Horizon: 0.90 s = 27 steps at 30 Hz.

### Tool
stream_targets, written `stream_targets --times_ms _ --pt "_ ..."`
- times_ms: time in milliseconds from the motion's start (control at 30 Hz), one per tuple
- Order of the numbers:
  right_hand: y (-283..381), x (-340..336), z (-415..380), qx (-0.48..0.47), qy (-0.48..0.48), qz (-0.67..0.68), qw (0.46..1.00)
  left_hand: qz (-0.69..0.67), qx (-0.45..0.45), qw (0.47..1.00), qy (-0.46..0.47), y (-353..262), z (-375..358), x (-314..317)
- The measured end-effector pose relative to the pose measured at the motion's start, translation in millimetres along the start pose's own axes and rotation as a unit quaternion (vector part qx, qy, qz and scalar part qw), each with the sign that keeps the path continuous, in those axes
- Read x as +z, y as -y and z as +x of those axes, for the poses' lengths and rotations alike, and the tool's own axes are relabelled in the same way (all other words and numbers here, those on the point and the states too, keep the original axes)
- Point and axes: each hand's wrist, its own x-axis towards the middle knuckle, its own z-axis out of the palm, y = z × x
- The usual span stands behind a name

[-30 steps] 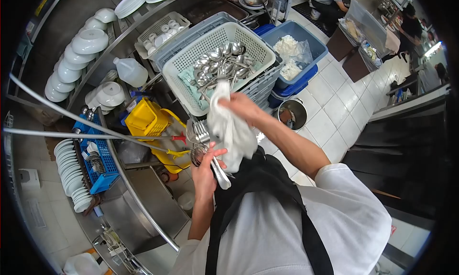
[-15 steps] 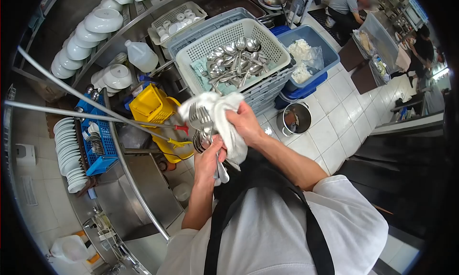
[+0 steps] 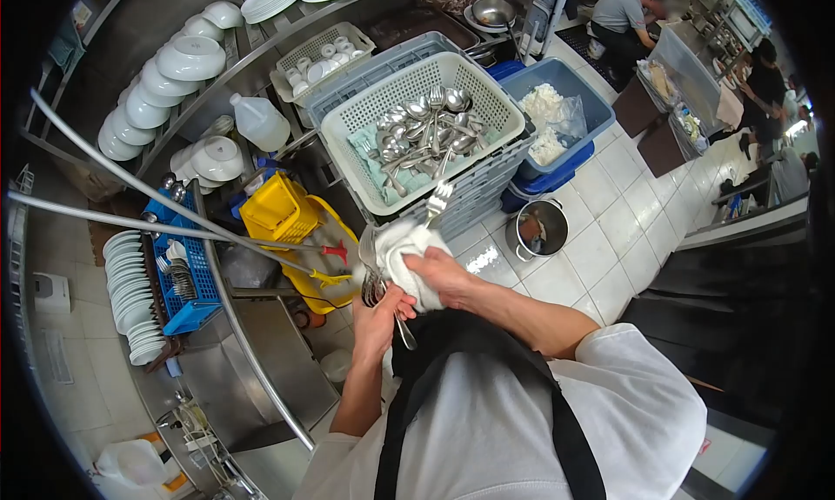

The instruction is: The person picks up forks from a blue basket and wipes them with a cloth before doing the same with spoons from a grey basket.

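My left hand [image 3: 377, 319] is closed round a bunch of forks [image 3: 371, 284], their handles sticking out below the fingers. A white cloth [image 3: 402, 246] is bunched in my right hand [image 3: 444, 276], whose fingers are closed on it. One fork [image 3: 438, 202] pokes out of the top of the cloth, tines up; its handle is hidden in the folds. Both hands are close together in front of the black apron [image 3: 465, 343]. Just beyond them, a pale perforated basket [image 3: 348, 143] holds a heap of spoons and forks [image 3: 430, 130] on a greenish cloth.
The basket rests on stacked grey crates [image 3: 487, 183]. To its right are a blue tub [image 3: 600, 96] with white contents and a metal pot [image 3: 537, 230] on the tiled floor. At left stand a yellow bucket [image 3: 278, 213], a blue rack [image 3: 204, 283] and stacked plates [image 3: 130, 283]. Two people work at far right.
The fork in the cloth now juts up and right, apart from the bunch. Both hands have shifted, the right one lower, and the cloth is more bunched.
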Motion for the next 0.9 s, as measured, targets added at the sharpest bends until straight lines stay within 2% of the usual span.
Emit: stream_targets --times_ms 100,133,233,300,333,367,433,467,500,533,567,600,667,733,767,800,833,867,900 --pt "11.8 -21.9 38.5 -0.035 -0.007 -0.065 0.997 -0.017 0.004 1.000 -0.019 -5.1 -2.7 7.5" --pt "31.2 -24.3 46.6 -0.065 -0.047 -0.085 0.993 -0.031 -0.004 0.999 -0.032 -7.9 -3.3 6.6" --pt "71.7 -46.3 54.0 -0.057 0.002 0.054 0.997 -0.077 0.004 0.995 -0.062 -6.3 -4.2 2.5" --pt "62.4 -50.4 42.4 -0.032 0.016 0.052 0.998 -0.086 0.006 0.993 -0.075 -7.0 -2.0 -1.2" --pt "51.5 -51.0 35.6 -0.019 0.022 0.050 0.998 -0.089 -0.005 0.995 -0.045 -5.8 1.5 -6.3" --pt "29.5 -52.3 36.8 -0.035 0.088 0.034 0.995 -0.132 -0.038 0.990 0.013 -6.4 4.1 -11.6" --pt "13.1 -18.1 10.9 -0.049 0.080 -0.060 0.994 -0.211 -0.106 0.963 0.130 -7.4 8.4 -19.9" --pt "15.2 -8.9 8.9 -0.066 0.096 -0.053 0.992 -0.237 -0.125 0.944 0.194 -7.3 12.4 -20.4" --pt "16.8 -3.5 9.7 -0.082 0.112 -0.045 0.989 -0.199 -0.123 0.957 0.174 -10.8 12.8 -16.9" --pt "20.9 -2.0 17.1 -0.167 0.105 -0.111 0.974 -0.159 -0.120 0.968 0.155 -18.3 11.2 -11.3" --pt "24.7 -0.3 19.3 -0.186 0.048 -0.111 0.975 -0.120 -0.116 0.976 0.136 -27.0 8.9 -4.7" --pt "33.9 -2.1 19.2 -0.183 0.020 -0.054 0.981 -0.074 -0.112 0.987 0.091 -37.6 3.8 3.8" --pt "51.2 -1.5 13.4 -0.183 0.004 0.089 0.979 -0.001 -0.047 0.996 0.072 -34.0 -1.8 5.7" --pt "31.2 -2.2 13.5 -0.076 0.019 0.164 0.983 0.047 -0.006 0.997 0.060 -32.4 -5.5 5.1" --pt "17.5 -3.8 8.6 -0.018 0.023 0.200 0.979 0.028 0.012 0.999 0.034 -27.6 -5.8 11.5" --pt "13.1 -6.4 -6.0 0.040 0.173 0.160 0.971 0.010 0.029 1.000 0.006 -20.7 -5.9 22.2" --pt "10.1 -2.1 -8.5 0.068 0.114 0.154 0.979 -0.009 0.051 0.998 -0.022 -18.2 -4.5 27.6" --pt "15.6 -5.6 -5.2 0.051 0.139 0.112 0.983 0.048 0.002 0.998 0.027 -21.4 -5.4 20.1" --pt "19.3 -9.9 -2.4 0.034 0.163 0.071 0.983 0.028 0.006 1.000 0.012 -17.6 -3.9 19.1"
